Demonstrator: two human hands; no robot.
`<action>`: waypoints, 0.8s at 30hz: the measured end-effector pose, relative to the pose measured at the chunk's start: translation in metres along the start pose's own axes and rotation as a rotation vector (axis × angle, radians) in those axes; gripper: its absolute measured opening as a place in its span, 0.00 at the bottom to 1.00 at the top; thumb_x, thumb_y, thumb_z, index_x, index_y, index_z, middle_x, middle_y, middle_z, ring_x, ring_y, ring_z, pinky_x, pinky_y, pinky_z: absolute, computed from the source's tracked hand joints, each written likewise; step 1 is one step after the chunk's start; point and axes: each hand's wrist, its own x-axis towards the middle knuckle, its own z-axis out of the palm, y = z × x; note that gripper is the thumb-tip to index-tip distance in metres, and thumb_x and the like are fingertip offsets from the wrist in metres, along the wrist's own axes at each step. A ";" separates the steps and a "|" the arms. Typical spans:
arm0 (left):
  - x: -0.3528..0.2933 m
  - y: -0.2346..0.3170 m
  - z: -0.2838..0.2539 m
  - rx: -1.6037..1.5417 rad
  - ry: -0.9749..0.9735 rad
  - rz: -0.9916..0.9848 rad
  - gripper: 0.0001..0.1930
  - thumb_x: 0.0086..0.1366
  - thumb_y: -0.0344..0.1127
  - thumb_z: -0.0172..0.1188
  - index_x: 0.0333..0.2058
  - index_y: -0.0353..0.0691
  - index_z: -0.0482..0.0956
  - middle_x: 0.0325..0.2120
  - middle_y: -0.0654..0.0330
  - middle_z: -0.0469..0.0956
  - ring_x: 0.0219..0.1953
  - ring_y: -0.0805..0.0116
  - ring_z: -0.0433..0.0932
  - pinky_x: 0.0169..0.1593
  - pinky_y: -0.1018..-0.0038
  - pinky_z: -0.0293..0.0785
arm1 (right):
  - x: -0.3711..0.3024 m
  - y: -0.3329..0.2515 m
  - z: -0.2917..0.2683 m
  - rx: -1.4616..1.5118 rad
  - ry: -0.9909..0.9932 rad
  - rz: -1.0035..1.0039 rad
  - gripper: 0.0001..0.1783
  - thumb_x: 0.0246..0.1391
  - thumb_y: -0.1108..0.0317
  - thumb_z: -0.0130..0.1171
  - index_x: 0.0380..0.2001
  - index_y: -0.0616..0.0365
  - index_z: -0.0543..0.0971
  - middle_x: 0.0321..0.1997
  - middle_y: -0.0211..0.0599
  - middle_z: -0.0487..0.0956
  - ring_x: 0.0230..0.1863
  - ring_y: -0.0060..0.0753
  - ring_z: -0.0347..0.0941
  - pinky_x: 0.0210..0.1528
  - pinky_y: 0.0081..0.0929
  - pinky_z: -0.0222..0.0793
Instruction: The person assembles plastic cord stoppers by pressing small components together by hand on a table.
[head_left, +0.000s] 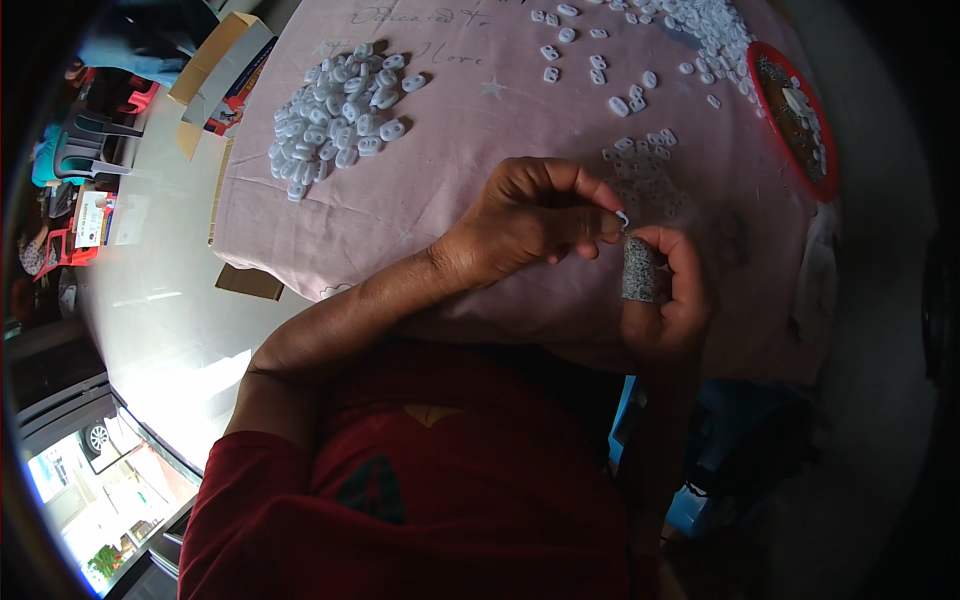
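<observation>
On the floor beyond the table's left edge stands an open cardboard box (220, 85). On the table (450, 130), under its pink cloth, a heap of white plastic pieces (340, 110) lies toward that left edge.

The left hand (535, 225) reaches over the near edge, its thumb and forefinger closed at the tips on a small white part (622, 217). That part is above the table's near edge, right of the edge's middle. Bringing both wrists down to rest on the cloth would probably steady such a fine pinch, and gripping only the part's end should leave its working side in sight.

Farther back, toward the far edge, loose pieces (598, 62) lie scattered. Nearer, behind the fingers, is a patch of small pale bits (645, 175).

The right hand (680, 285) is just beside the left, a speckled grey cover (638, 270) around its thumb. Thumb and forefinger are bent close together; whether they hold anything cannot be told. Light, even pressure from the covered thumb seems best, with both sets of fingertips kept in line.

A larger heap (705, 30) spreads toward the far right corner, beside a red tray (832, 185) at the right edge.
</observation>
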 end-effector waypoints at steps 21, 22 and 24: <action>-0.005 -0.011 -0.002 -0.036 0.018 0.074 0.06 0.61 0.25 0.60 0.38 0.38 0.80 0.28 0.66 0.81 0.26 0.84 0.76 0.27 0.87 0.67 | 0.002 -0.008 0.012 -0.053 -0.015 -0.081 0.08 0.52 0.74 0.52 0.37 0.63 0.75 0.30 0.45 0.77 0.33 0.40 0.76 0.37 0.31 0.71; -0.006 -0.009 -0.003 -0.007 0.019 0.021 0.07 0.62 0.27 0.60 0.39 0.38 0.80 0.29 0.66 0.81 0.26 0.84 0.76 0.26 0.87 0.67 | 0.003 -0.005 0.011 -0.075 0.006 -0.140 0.08 0.53 0.75 0.51 0.37 0.63 0.74 0.31 0.42 0.77 0.35 0.34 0.75 0.38 0.28 0.70; -0.008 -0.005 -0.002 -0.044 0.027 -0.020 0.07 0.62 0.28 0.60 0.39 0.38 0.80 0.29 0.66 0.81 0.26 0.84 0.76 0.25 0.87 0.66 | 0.002 -0.014 0.009 0.000 -0.011 -0.061 0.08 0.54 0.76 0.50 0.37 0.63 0.74 0.32 0.40 0.76 0.35 0.31 0.74 0.39 0.26 0.69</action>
